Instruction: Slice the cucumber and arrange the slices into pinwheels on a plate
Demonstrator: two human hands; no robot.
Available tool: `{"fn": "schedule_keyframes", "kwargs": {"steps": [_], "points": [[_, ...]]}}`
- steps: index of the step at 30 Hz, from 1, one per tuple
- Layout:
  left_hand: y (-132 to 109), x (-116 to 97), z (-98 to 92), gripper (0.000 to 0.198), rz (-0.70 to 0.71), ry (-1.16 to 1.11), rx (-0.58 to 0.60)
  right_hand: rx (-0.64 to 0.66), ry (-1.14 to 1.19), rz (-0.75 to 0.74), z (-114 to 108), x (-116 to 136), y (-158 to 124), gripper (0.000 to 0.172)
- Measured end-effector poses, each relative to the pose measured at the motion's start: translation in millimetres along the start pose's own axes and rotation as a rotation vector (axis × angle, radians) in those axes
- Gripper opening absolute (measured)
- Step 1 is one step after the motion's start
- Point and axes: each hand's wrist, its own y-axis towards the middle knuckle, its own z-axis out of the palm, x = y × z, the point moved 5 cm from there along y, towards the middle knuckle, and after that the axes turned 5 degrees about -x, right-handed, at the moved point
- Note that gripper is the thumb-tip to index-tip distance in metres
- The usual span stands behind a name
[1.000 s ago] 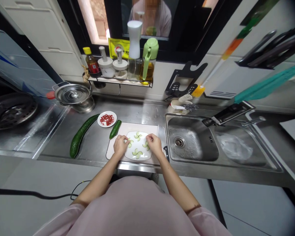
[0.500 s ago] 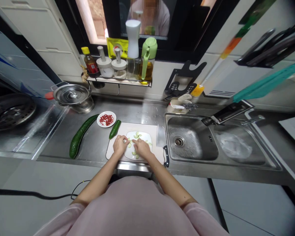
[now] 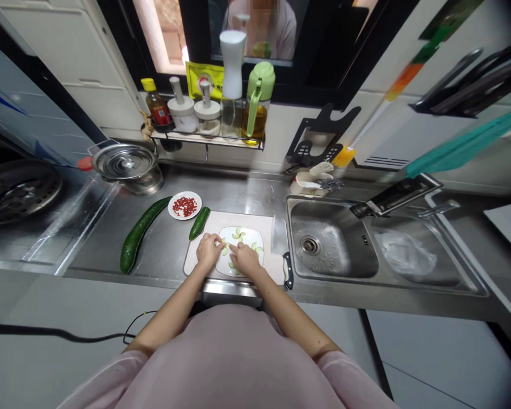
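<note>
A white plate (image 3: 249, 234) with several pale green cucumber slices (image 3: 238, 233) lies on a white cutting board (image 3: 264, 224). My left hand (image 3: 208, 250) rests at the plate's left edge, fingers curled and pinching at a slice. My right hand (image 3: 246, 259) lies over the plate's near side, fingers bent down onto the slices; what they hold is hidden. A cleaver (image 3: 279, 238) lies on the board's right edge, its black handle toward me. A short cucumber piece (image 3: 200, 222) sits at the board's far left corner.
A whole cucumber (image 3: 138, 234) and a small dish of chopped red chilli (image 3: 184, 205) lie on the steel counter at left. A lidded pot (image 3: 125, 165) stands behind. The sink (image 3: 332, 244) is right of the board. Condiment bottles (image 3: 232, 85) line the rear shelf.
My right hand has moved from the plate's right edge leftward to its near middle, over the slices. My left hand has stayed at the left edge.
</note>
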Motion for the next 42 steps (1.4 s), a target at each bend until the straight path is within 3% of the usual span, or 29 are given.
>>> {"fn": "schedule_keyframes", "kwargs": {"steps": [8, 12, 20, 27, 31, 42], "points": [[-0.1, -1.8, -1.8, 0.016, -0.01, -0.003, 0.018, -0.037, 0.08, 0.021, 2.8, -2.2, 1.8, 0.039], [-0.2, -2.3, -2.9, 0.017, -0.02, -0.004, 0.02, -0.174, 0.221, 0.071, -8.4, -14.2, 2.2, 0.04], [1.3, -2.5, -3.4, 0.018, -0.019, 0.002, 0.038, -0.613, 0.536, 0.263, -38.1, -87.1, -20.7, 0.04], [0.4, -4.2, -5.4, 0.018, -0.027, -0.003, 0.036, -0.746, 0.6, 0.415, -34.0, -140.2, -49.7, 0.046], [-1.2, -4.8, -5.9, 0.017, -0.021, -0.005, 0.021, -0.748, 0.619, 0.433, -25.5, -145.8, -57.4, 0.048], [-0.9, -5.3, -4.4, 0.016, 0.002, 0.004, 0.012, -0.727, 0.646, 0.426, -14.0, -131.4, -59.4, 0.045]]}}
